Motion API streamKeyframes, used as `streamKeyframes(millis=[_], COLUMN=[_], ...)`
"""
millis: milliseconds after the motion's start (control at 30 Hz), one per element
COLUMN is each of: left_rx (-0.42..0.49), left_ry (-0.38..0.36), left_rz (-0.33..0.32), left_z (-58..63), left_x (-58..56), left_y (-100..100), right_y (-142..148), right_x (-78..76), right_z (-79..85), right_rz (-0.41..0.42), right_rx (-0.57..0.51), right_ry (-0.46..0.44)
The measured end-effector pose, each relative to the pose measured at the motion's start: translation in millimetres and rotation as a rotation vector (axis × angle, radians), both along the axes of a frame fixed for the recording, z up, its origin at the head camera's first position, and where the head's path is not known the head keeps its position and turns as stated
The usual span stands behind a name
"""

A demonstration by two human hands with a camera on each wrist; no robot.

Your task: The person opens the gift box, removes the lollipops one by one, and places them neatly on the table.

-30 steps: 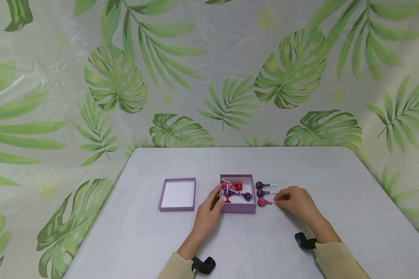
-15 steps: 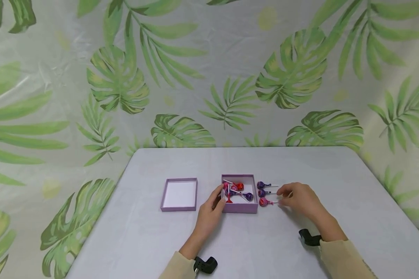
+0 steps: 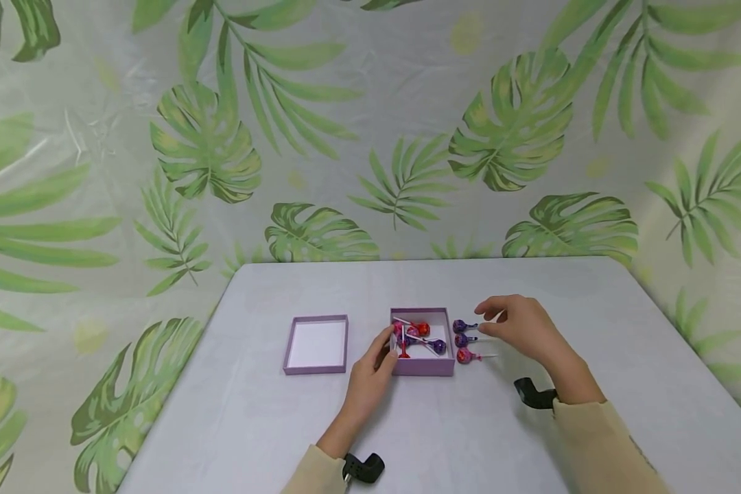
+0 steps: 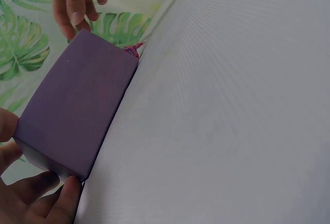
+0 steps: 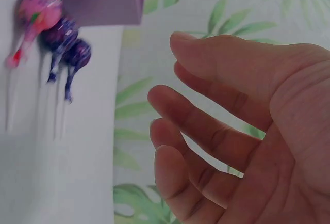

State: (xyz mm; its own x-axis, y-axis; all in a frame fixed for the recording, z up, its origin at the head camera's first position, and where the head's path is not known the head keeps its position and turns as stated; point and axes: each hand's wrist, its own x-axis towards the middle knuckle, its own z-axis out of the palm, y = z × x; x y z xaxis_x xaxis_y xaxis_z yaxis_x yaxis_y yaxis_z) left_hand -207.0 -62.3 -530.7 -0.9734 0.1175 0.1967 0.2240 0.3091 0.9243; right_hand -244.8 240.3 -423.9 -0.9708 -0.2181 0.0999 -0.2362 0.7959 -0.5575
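In the head view, a purple box (image 3: pixel 423 368) with several lollipops (image 3: pixel 439 346) inside stands mid-table. My left hand (image 3: pixel 368 384) holds its left side; in the left wrist view the fingers (image 4: pixel 67 201) are bent against the box's end (image 4: pixel 77 100). Just right of the box, two dark purple lollipops (image 3: pixel 460 340) and a pink one (image 3: pixel 465 356) lie in a row, sticks pointing right. My right hand (image 3: pixel 521 328) hovers over the stick ends of the purple pair. Its fingers are relaxed and apart, with nothing between them in the right wrist view.
A shallow purple lid (image 3: pixel 315 345) with a white inside lies left of the box. The white table (image 3: pixel 272 288) has its far edge against a leaf-patterned curtain (image 3: pixel 407 123).
My right hand has let go of the pink lollipop's stick, lifted off it and moved away toward the table's far side. The left hand stays at the box.
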Motion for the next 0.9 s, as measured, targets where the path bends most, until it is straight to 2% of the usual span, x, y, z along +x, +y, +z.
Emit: streamKeyframes(millis=[233,567,700,900], left_rx=[0.002,0.01,0.016,0.006], left_ry=[-0.002,0.0,0.008,0.006], left_rz=[-0.001,0.002,0.0,-0.002], left_z=[-1.1,0.5,0.6,-0.7], left_x=[-0.6,-0.9,-1.2,-1.1], left_y=[-0.1,0.2,0.1,-0.1], right_y=[-22.4,-68.6,-86.4,-108.5], right_x=[-4.4,-10.0,-11.9,-15.7], right_z=[2.2,3.5,-3.7,-23.2], right_rz=[0.018,0.096,0.116,0.147], right_rx=[-0.057,-0.127,-0.13,-0.096], right_ry=[-0.001,-0.02,-0.007,-0.013])
